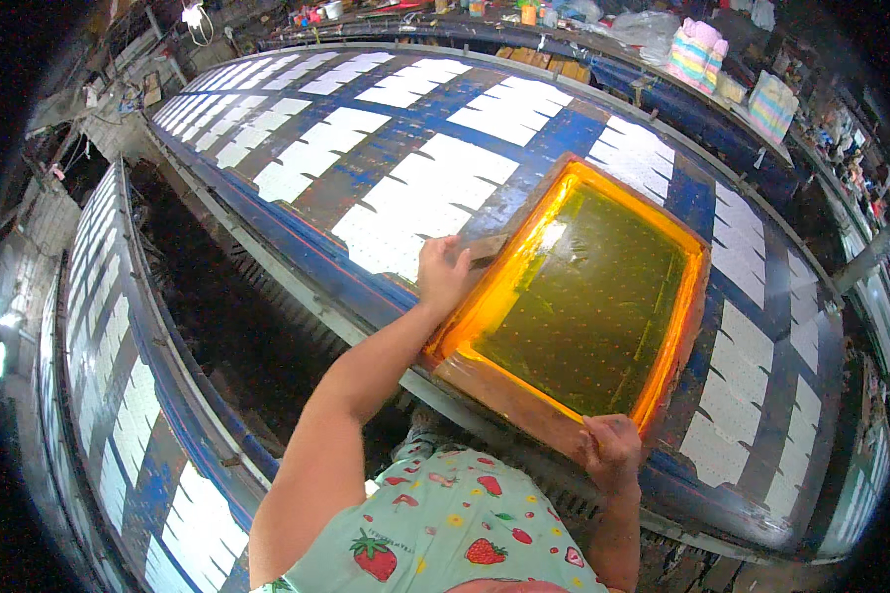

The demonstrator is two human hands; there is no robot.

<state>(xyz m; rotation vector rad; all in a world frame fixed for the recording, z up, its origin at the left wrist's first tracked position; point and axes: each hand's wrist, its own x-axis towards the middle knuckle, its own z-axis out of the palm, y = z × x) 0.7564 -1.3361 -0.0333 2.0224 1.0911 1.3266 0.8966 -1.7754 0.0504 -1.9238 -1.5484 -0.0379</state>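
Note:
A screen printing frame (591,296) with a wooden rim, an orange-yellow band around its inside and an olive mesh lies tilted over the long printing table. My left hand (444,274) is closed at its left side, beside a short brownish block (487,249) that juts out from the rim. My right hand (611,450) grips the near right corner, fingers curled over the wooden edge. White cut fabric pieces (433,198) with pointed notches lie in rows on the table's dark blue surface (554,138). Part of the rows is hidden under the frame.
A second long table (133,425) with white pieces runs along the left, across a dark gap (237,287). Behind the main table, a bench carries striped bundles (697,54), small pots (529,14) and clutter. A metal rail (316,311) edges the near side.

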